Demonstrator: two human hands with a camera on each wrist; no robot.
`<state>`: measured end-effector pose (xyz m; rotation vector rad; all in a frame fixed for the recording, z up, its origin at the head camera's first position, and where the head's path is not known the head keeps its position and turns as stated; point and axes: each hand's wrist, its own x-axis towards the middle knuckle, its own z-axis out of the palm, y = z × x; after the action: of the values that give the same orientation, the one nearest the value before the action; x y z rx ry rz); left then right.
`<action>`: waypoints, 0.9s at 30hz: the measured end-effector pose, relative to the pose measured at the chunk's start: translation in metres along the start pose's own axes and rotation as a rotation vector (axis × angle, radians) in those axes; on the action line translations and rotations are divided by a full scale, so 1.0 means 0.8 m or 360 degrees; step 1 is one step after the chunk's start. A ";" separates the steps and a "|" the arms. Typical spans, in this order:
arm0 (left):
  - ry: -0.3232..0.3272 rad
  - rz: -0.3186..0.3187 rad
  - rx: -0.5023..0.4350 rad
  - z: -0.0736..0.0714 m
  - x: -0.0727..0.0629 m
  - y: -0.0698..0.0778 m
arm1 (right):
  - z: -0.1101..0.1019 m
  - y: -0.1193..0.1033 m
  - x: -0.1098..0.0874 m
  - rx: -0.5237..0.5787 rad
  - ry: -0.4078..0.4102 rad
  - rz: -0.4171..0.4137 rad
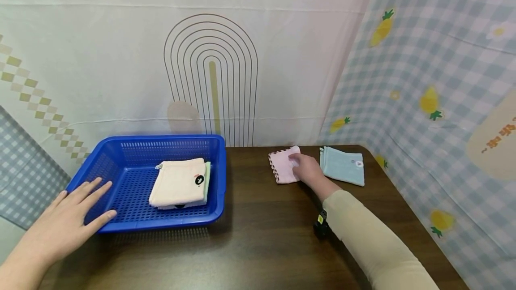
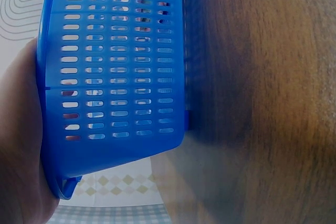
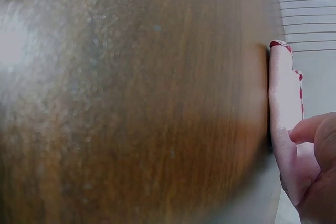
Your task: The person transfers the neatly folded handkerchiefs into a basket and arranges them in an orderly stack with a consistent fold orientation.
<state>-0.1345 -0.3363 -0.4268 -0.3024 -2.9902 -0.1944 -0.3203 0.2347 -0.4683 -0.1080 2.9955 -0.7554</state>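
A folded pink towel (image 1: pixel 284 166) with a checked trim lies at the back right of the table, and my right hand (image 1: pixel 309 171) pinches its right edge. In the right wrist view the pink towel (image 3: pixel 286 114) bulges up beside the thumb (image 3: pixel 310 128); the other fingers are mostly hidden. My left hand (image 1: pixel 70 218) rests with spread, straight fingers on the near left corner of a blue plastic basket (image 1: pixel 161 225). Inside the basket, a cream folded towel (image 1: pixel 177 182) lies on other folded cloths, one with a green edge (image 1: pixel 207 178).
A folded light blue towel (image 1: pixel 342 167) lies just right of the right hand. The brown wooden table (image 1: pixel 250 236) meets a printed cloth backdrop (image 1: pixel 282 79) at the back and a checked cloth (image 1: pixel 423 147) along the right side.
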 end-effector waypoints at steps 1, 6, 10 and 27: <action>-0.0003 -0.0002 0.0000 0.000 0.000 0.000 | 0.000 0.000 0.000 0.0000 0.0002 -0.0001; -0.0012 -0.0003 -0.0002 -0.001 0.000 0.001 | -0.001 0.000 -0.002 0.0009 0.0019 -0.0019; -0.0040 -0.0013 -0.0007 -0.002 0.001 0.001 | 0.000 0.001 -0.003 0.0041 0.0038 -0.0018; 0.0005 0.0001 -0.0004 -0.001 -0.001 0.001 | -0.001 -0.004 -0.016 0.0137 0.0104 -0.0064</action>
<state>-0.1334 -0.3355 -0.4260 -0.3030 -2.9866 -0.1985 -0.3075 0.2332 -0.4658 -0.1430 3.0246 -0.9077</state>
